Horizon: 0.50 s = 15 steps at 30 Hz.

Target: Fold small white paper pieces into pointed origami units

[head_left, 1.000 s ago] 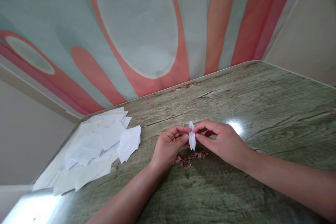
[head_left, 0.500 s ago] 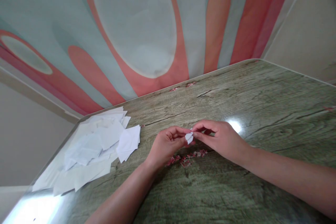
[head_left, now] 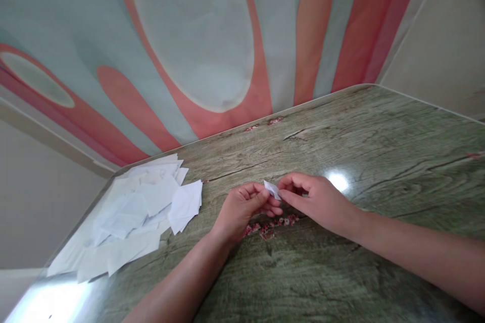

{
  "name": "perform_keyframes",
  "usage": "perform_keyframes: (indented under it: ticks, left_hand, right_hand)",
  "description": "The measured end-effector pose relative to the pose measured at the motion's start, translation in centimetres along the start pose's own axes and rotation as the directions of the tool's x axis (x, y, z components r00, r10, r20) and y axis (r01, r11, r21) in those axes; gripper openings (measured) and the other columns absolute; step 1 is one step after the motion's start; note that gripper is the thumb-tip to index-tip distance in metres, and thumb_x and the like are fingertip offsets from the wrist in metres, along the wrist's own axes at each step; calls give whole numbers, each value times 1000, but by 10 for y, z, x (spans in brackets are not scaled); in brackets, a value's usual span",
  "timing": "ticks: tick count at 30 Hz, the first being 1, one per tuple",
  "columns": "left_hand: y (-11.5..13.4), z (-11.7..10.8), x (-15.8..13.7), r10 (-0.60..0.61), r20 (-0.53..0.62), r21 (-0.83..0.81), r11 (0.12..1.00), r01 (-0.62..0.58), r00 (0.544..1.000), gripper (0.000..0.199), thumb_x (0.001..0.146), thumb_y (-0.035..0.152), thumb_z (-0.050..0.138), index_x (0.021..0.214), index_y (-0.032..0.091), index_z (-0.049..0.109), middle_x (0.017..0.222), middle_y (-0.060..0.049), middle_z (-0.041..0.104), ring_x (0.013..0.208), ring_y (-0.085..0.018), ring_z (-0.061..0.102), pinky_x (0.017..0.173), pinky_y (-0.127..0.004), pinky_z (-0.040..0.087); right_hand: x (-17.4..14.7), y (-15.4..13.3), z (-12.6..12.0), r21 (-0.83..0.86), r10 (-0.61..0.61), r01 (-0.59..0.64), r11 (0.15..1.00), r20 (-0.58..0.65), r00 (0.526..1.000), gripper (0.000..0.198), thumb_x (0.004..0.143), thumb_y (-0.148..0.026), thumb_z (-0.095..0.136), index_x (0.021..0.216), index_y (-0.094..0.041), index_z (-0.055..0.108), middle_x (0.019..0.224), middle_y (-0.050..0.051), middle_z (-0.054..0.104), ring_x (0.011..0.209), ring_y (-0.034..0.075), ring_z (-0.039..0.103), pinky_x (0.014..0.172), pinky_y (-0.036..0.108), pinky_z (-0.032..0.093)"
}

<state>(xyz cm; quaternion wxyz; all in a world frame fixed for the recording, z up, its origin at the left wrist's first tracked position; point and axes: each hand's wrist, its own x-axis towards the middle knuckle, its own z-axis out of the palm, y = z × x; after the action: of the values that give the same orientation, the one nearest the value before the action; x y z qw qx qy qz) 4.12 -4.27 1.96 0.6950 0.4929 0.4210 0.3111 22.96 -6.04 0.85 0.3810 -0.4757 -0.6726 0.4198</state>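
A small folded piece of white paper is held above the table between my two hands. My left hand pinches its left side between thumb and fingers, the lower fingers curled beneath. At the paper's right edge, the thumb and index finger of my right hand close together on it. The exact folds are too small to make out. To the left of my hands lies a small stack of white paper squares, apart from them.
A spread pile of loose white sheets covers the table's left end. The wood-patterned table meets a wall with a coral and grey patterned covering. Printed red flowers show on the tabletop below my hands.
The folded paper has turned, its point now facing up and left. My left fingers have shifted beneath it, while my right hand has barely moved.
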Motion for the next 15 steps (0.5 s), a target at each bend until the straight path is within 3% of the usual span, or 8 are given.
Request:
perform_keyframes:
  ticks: [8, 15]
  left_hand:
    - [1, 3, -1, 68, -1, 55, 996, -68, 998, 23, 86, 34, 60, 81, 12, 59, 72, -5, 68, 62, -14, 66, 64, -26, 50]
    - [2, 4, -1, 64, -37, 107, 992, -60, 997, 27, 79, 38, 68, 79, 13, 58, 68, -3, 65, 57, -13, 63, 60, -24, 48]
  right_hand:
    - [0, -1, -4, -36, -59, 59, 998, -1, 998, 13, 88, -31, 55, 84, -22, 63, 73, -2, 67, 66, 13, 60, 61, 25, 45]
    - [2, 1, -3, 217, 76, -92, 972, 81, 994, 15, 86, -34, 56, 89, -21, 62, 73, -1, 65, 67, 14, 61, 60, 25, 48]
